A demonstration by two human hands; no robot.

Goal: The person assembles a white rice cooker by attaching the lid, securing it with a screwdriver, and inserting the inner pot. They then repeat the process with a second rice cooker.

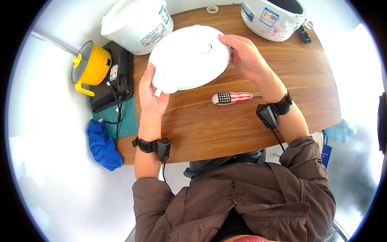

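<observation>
Between both hands I hold a white rice cooker lid (pixel 187 60), oval from this angle, above the wooden table. My left hand (pixel 153 90) grips its near left edge, thumb on the upper face. On the far right edge, my right hand (pixel 244 54) has its thumb on top and the fingers partly hidden beneath. A screwdriver (pixel 233 98) with a stars-and-stripes handle lies on the table below the lid, its shaft running toward my right wrist. Behind the lid stands a white rice cooker body (pixel 135 28).
Another white cooker body (pixel 274 19), open-topped, stands at the far right. A yellow pot (pixel 92 64) sits on a black appliance (pixel 121 76) at left, near a green cutting mat (pixel 127 121) and blue cloth (pixel 102 147). A tape roll (pixel 212 9) lies at the back.
</observation>
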